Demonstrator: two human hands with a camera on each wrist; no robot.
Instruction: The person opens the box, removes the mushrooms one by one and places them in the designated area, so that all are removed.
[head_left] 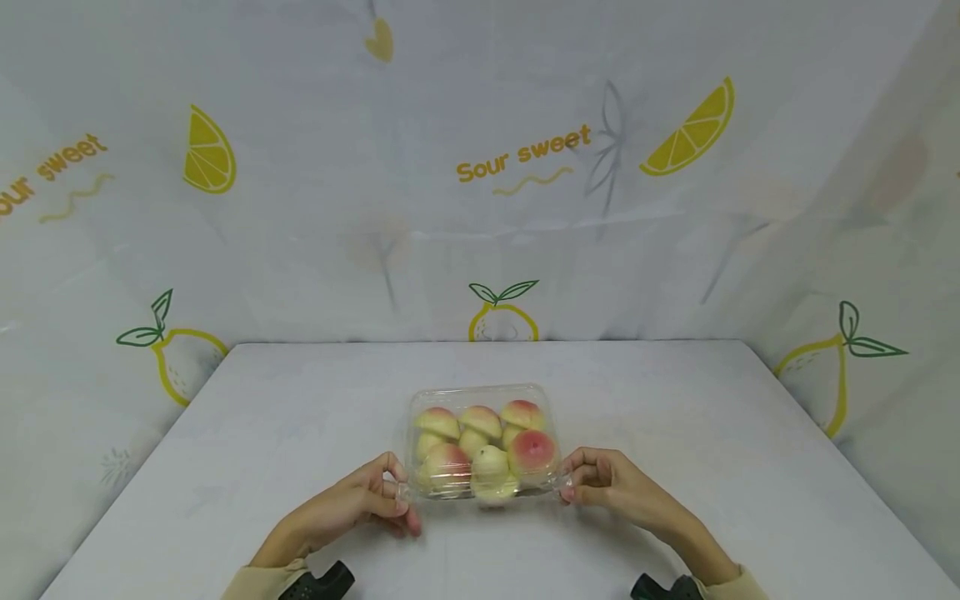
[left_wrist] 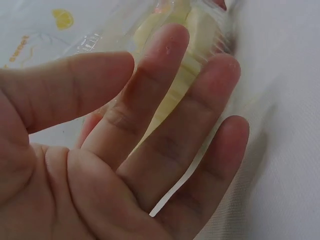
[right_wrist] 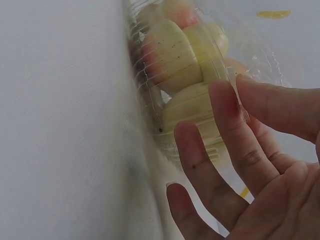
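Observation:
A clear plastic clamshell box [head_left: 480, 396] holds several pale yellow peaches [head_left: 533, 451] with pink-red blush. At its near left corner my left hand [head_left: 352, 500] pinches the rim between thumb and index finger, the other fingers spread below. My right hand [head_left: 618, 487] pinches the near right corner in the same way. The right wrist view shows the ribbed side wall of the box [right_wrist: 150, 95] close over the table, with thumb and fingertips at the rim. In the left wrist view, the fingers [left_wrist: 165, 115] partly hide the box and fruit.
The box is near the middle of a white table [head_left: 300, 392]. Behind the table and along its sides hangs a pale cloth [head_left: 315, 208] printed with lemons and lettering. Dark wrist cameras show at both sleeves.

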